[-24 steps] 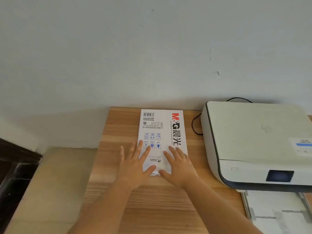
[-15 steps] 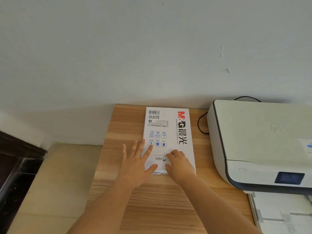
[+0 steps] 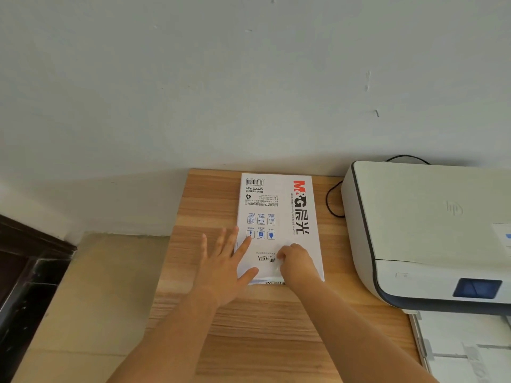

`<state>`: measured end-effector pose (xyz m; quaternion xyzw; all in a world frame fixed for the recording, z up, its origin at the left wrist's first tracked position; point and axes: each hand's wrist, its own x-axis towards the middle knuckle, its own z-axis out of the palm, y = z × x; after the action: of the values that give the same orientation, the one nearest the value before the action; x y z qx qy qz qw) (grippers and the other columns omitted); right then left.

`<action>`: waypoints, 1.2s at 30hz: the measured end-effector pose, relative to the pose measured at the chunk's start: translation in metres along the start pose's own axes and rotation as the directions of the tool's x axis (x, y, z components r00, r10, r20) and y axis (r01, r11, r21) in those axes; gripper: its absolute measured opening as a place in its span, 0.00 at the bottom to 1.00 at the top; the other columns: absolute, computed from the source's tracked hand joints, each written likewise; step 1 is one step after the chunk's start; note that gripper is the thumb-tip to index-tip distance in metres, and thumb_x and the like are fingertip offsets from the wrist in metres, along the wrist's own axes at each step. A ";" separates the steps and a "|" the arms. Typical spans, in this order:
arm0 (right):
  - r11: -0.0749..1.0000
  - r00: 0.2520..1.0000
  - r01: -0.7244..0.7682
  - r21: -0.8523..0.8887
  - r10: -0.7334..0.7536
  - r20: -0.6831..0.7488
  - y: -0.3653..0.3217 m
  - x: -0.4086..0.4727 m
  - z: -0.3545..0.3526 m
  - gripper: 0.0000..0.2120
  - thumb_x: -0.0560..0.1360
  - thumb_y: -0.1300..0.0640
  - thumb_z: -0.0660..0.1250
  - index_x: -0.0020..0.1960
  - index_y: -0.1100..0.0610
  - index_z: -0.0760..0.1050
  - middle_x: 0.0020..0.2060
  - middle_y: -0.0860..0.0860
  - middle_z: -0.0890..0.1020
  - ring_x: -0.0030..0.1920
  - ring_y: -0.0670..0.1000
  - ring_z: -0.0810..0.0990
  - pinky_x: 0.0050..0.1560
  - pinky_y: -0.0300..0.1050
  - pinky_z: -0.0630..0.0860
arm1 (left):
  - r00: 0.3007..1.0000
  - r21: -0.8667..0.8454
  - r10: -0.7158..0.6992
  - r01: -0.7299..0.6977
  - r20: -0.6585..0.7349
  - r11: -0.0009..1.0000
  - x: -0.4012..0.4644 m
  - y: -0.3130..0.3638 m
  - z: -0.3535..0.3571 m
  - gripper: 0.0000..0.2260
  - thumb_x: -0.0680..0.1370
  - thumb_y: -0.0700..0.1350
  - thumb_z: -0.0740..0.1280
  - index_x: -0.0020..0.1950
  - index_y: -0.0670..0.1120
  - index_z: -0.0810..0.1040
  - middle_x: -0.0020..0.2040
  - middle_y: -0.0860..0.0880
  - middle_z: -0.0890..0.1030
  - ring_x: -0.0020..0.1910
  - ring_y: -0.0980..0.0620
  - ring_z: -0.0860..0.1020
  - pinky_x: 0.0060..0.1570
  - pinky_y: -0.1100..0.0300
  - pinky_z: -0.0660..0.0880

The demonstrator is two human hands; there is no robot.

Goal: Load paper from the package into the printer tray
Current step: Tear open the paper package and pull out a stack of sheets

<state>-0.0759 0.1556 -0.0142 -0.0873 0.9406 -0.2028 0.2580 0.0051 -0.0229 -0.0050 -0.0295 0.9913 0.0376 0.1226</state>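
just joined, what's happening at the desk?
A person is working on a sealed paper package that lies flat on the wooden desk, left of the printer. The left hand is spread flat, pressing the package's near left edge. The right hand is curled on the near end of the wrapper, apparently picking at it to open it. No sheets are out yet. The printer tray is pulled out at lower right; its contents are hard to make out.
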 end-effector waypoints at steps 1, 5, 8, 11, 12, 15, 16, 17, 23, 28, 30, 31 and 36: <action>1.000 1.000 -0.004 0.013 0.004 0.001 0.000 0.000 0.000 0.18 0.74 0.69 0.58 0.60 0.58 0.76 0.57 0.55 0.75 0.56 0.56 0.76 0.58 0.47 0.74 | 1.000 0.003 0.000 0.000 0.005 1.000 0.000 0.000 0.000 0.34 0.71 0.71 0.33 0.74 0.60 0.34 0.77 0.51 0.34 0.75 0.47 0.33 0.69 0.35 0.32; 1.000 1.000 0.013 0.014 -0.013 0.016 -0.001 -0.001 0.001 0.17 0.75 0.69 0.59 0.59 0.57 0.78 0.57 0.55 0.75 0.57 0.56 0.76 0.59 0.46 0.74 | 1.000 0.001 0.003 -0.003 0.005 1.000 -0.002 0.000 -0.002 0.34 0.71 0.71 0.33 0.74 0.60 0.34 0.77 0.51 0.35 0.75 0.47 0.33 0.69 0.35 0.32; 0.999 0.999 0.033 0.017 -0.033 0.007 -0.001 -0.005 0.003 0.17 0.75 0.69 0.60 0.59 0.58 0.78 0.57 0.54 0.74 0.56 0.55 0.76 0.59 0.44 0.74 | 1.000 -0.020 -0.002 0.002 0.007 1.000 -0.002 0.001 -0.004 0.33 0.71 0.71 0.33 0.73 0.60 0.32 0.77 0.52 0.35 0.75 0.48 0.34 0.69 0.36 0.32; 0.996 0.997 0.081 0.033 -0.081 -0.004 0.002 -0.013 0.006 0.16 0.74 0.69 0.60 0.58 0.58 0.77 0.56 0.54 0.74 0.55 0.54 0.75 0.55 0.42 0.73 | 1.000 -0.025 -0.006 0.006 0.008 1.000 -0.001 0.002 -0.006 0.33 0.70 0.71 0.33 0.72 0.60 0.32 0.76 0.52 0.33 0.76 0.49 0.34 0.70 0.36 0.33; 0.994 0.994 0.105 0.031 -0.105 -0.004 0.003 -0.016 0.007 0.16 0.74 0.69 0.60 0.58 0.58 0.77 0.56 0.54 0.74 0.55 0.54 0.75 0.55 0.42 0.73 | 1.000 -0.031 -0.005 0.005 0.008 1.000 -0.001 0.002 -0.006 0.33 0.70 0.71 0.34 0.72 0.61 0.32 0.76 0.53 0.33 0.76 0.49 0.34 0.70 0.36 0.33; 0.981 0.981 0.192 0.011 -0.192 -0.009 0.008 -0.026 0.011 0.17 0.73 0.70 0.60 0.58 0.58 0.77 0.55 0.53 0.75 0.56 0.54 0.74 0.55 0.44 0.74 | 1.000 -0.042 -0.004 0.005 0.015 0.999 0.000 0.004 -0.008 0.33 0.70 0.71 0.34 0.72 0.61 0.32 0.76 0.53 0.33 0.76 0.49 0.34 0.70 0.37 0.32; 0.976 0.976 0.218 0.008 -0.217 -0.018 0.009 -0.029 0.012 0.17 0.72 0.70 0.60 0.58 0.57 0.76 0.54 0.53 0.75 0.56 0.54 0.74 0.54 0.45 0.74 | 1.000 -0.036 -0.004 0.005 0.019 0.999 0.000 0.005 -0.008 0.33 0.70 0.71 0.34 0.73 0.61 0.33 0.76 0.53 0.33 0.76 0.49 0.34 0.70 0.37 0.32; 0.970 0.970 0.242 0.005 -0.242 -0.029 0.011 -0.032 0.013 0.17 0.72 0.70 0.60 0.58 0.57 0.76 0.54 0.53 0.75 0.55 0.54 0.73 0.54 0.46 0.74 | 1.000 -0.032 -0.005 0.005 0.020 0.999 0.000 0.005 -0.009 0.34 0.70 0.71 0.33 0.73 0.61 0.33 0.76 0.53 0.33 0.76 0.49 0.34 0.70 0.37 0.32; 0.933 0.933 0.357 -0.038 -0.358 -0.045 0.017 -0.042 0.017 0.19 0.72 0.72 0.60 0.59 0.59 0.76 0.54 0.56 0.77 0.56 0.56 0.73 0.55 0.42 0.68 | 1.000 -0.094 0.002 -0.001 0.013 0.996 0.003 0.008 -0.007 0.37 0.69 0.72 0.33 0.76 0.60 0.38 0.78 0.52 0.38 0.77 0.49 0.38 0.74 0.45 0.39; 0.922 0.928 0.372 -0.106 -0.372 0.024 0.025 -0.055 0.027 0.20 0.74 0.70 0.59 0.62 0.56 0.75 0.56 0.54 0.76 0.58 0.55 0.72 0.58 0.48 0.72 | 1.000 -0.128 -0.005 0.008 0.022 0.992 0.003 0.012 -0.009 0.37 0.69 0.72 0.34 0.76 0.60 0.40 0.79 0.52 0.39 0.77 0.49 0.40 0.74 0.47 0.42; 0.916 0.928 0.373 -0.147 -0.369 0.052 0.026 -0.059 0.029 0.21 0.74 0.69 0.59 0.64 0.56 0.74 0.57 0.54 0.75 0.59 0.55 0.71 0.56 0.53 0.73 | 1.000 -0.120 -0.005 0.008 0.025 0.993 0.003 0.013 -0.009 0.36 0.69 0.73 0.35 0.76 0.61 0.39 0.78 0.53 0.39 0.77 0.49 0.40 0.74 0.46 0.42; 0.908 0.925 0.380 -0.175 -0.373 0.071 0.026 -0.061 0.030 0.21 0.73 0.69 0.60 0.64 0.56 0.74 0.58 0.54 0.74 0.60 0.56 0.70 0.54 0.54 0.73 | 1.000 -0.120 -0.003 0.007 0.029 0.993 0.003 0.014 -0.009 0.36 0.70 0.73 0.36 0.76 0.61 0.39 0.78 0.53 0.38 0.77 0.49 0.40 0.74 0.46 0.42; 0.851 0.900 0.435 -0.296 -0.419 0.120 0.027 -0.067 0.036 0.21 0.71 0.71 0.60 0.62 0.56 0.72 0.55 0.54 0.73 0.58 0.57 0.70 0.49 0.56 0.73 | 0.999 -0.131 0.009 -0.002 0.053 0.991 0.001 0.018 -0.003 0.35 0.69 0.72 0.35 0.76 0.62 0.39 0.78 0.53 0.37 0.77 0.50 0.39 0.74 0.46 0.41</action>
<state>-0.0012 0.1861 -0.0240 -0.3390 0.9109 -0.0998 0.2130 0.0018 -0.0057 -0.0008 -0.0337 0.9831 0.1036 0.1470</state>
